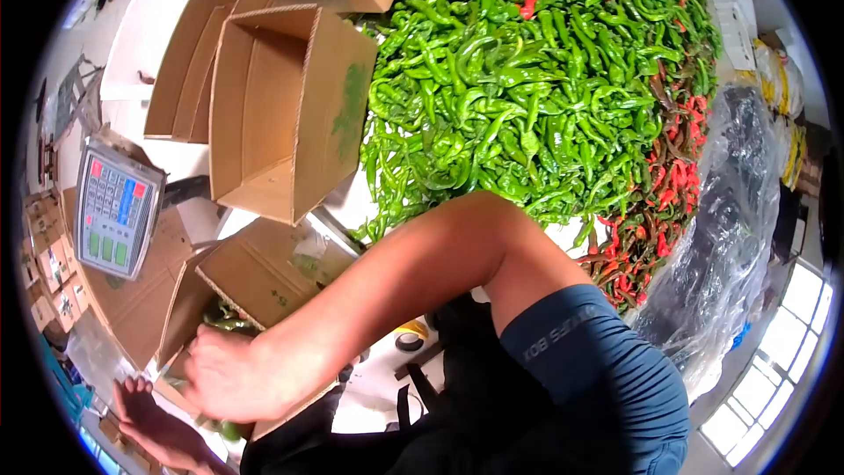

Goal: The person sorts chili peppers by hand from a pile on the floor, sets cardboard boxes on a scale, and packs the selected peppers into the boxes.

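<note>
My right hand [227,374] reaches across my body and down into an open cardboard box [268,268] at the lower left. Its fingers point into the box and are blurred and partly hidden, so what they grip cannot be made out. Some dark green peppers [230,324] show inside the box beside that hand. At the box's outer left side is my left hand [145,418], its fingers apart and nothing visible in it. A large heap of long green peppers [519,97] covers the table beyond my right arm.
Red and dark peppers [673,176] line the heap's right edge, next to clear plastic sheeting [725,202]. Open cardboard boxes [338,105] stand left of the heap. A scale's keypad display [116,207] rises at the left. A tape roll [410,339] lies near my body.
</note>
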Demonstrator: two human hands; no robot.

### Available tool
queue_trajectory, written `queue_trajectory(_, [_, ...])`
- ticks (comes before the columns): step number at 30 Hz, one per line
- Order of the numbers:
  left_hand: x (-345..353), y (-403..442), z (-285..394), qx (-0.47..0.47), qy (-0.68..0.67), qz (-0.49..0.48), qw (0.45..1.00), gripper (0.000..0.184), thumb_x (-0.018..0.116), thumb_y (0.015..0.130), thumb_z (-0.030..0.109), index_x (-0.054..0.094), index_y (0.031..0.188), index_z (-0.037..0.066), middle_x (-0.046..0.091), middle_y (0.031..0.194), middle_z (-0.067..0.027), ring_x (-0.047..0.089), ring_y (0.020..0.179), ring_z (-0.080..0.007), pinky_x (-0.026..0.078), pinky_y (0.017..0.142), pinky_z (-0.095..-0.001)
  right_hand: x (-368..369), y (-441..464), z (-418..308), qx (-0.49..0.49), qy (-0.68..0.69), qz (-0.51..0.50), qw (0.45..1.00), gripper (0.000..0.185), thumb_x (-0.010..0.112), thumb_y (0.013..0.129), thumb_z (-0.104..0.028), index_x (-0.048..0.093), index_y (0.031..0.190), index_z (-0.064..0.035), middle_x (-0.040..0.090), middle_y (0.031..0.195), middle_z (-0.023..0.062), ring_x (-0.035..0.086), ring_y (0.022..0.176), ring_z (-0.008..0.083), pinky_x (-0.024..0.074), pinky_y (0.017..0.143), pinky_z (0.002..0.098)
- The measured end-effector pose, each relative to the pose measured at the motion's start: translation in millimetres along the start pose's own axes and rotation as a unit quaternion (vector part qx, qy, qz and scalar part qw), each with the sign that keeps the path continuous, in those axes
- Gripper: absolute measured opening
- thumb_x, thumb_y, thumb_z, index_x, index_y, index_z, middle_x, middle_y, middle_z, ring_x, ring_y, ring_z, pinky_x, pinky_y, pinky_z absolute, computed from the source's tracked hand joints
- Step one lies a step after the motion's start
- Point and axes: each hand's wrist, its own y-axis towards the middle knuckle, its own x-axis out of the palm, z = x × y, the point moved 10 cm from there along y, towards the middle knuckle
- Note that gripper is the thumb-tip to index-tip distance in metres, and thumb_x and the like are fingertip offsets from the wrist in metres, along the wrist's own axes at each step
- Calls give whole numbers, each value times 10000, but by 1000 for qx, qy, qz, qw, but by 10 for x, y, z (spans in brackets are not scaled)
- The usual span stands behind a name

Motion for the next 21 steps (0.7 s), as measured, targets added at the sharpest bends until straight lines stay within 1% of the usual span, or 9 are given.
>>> queue_trajectory(1, [120,-79,54,38,76,56,995,613,302,1070,441,428,1427,-41,507,1382,-155,470,1283,-278,291,1142,-421,263,-71,16,-30,-92,-146,985,250,663,800,-256,659,953,-58,686,892,106,669,853,272,517,739,382])
queue_trajectory(4, [615,-158,-158,-16,300,-63,952,421,503,1029,261,550,1330,-30,619,1104,-98,579,1015,-202,447,964,-340,-210,-454,-9,-13,-98,190,977,242,625,788,-238,677,904,-31,686,994,132,623,1018,329,428,908,492])
queue_trajectory(6, [1032,-272,-175,-5,480,-161,862,337,567,1011,184,609,1286,-5,665,1151,-113,616,1031,-205,480,922,-308,-537,-499,97,-71,73,115,988,215,564,793,-245,652,806,-50,669,917,77,607,907,284,448,884,490])
queue_trajectory(7, [980,-341,-361,-171,495,-171,835,332,572,1008,163,601,1293,-6,662,1166,-109,609,1043,-192,477,905,-291,-903,-694,338,-21,34,-12,999,230,564,789,-263,626,802,-41,658,902,90,604,815,272,491,758,428])
queue_trajectory(10, [1285,-406,-416,-142,417,-266,857,357,594,992,126,572,1326,1,650,1199,-105,610,1062,-181,475,902,-282,-1841,-2070,1642,186,-177,374,891,190,647,805,-100,701,978,-41,682,882,133,661,811,269,551,690,358])
queue_trajectory(12, [1257,-372,-444,-147,404,-264,863,347,582,996,119,575,1323,1,651,1197,-106,611,1068,-186,474,916,-286,-2118,-3471,2697,480,-93,432,758,234,613,899,-192,716,1012,-15,725,857,133,693,730,186,560,711,358])
queue_trajectory(13, [1260,-383,-469,-153,396,-261,867,343,576,999,115,576,1322,1,651,1196,-106,611,1072,-188,473,923,-288,-2297,-4126,3019,553,-205,417,692,231,599,839,-223,722,826,-27,725,871,167,703,807,349,558,815,448])
queue_trajectory(17, [1390,-331,-577,-193,410,-248,856,323,562,997,81,585,1308,-4,650,1192,-110,616,1071,-195,481,945,-303,-2454,-5862,3888,741,-224,292,562,352,626,824,-299,743,1019,-31,705,1054,240,687,1009,374,539,910,435])
queue_trajectory(21, [1482,-280,-762,-221,376,-264,860,322,571,994,76,591,1306,-4,654,1177,-104,620,1072,-188,487,952,-303,-2205,-5886,4234,797,-199,176,542,430,660,844,-385,718,1092,-39,690,1162,208,669,1071,375,538,920,449])
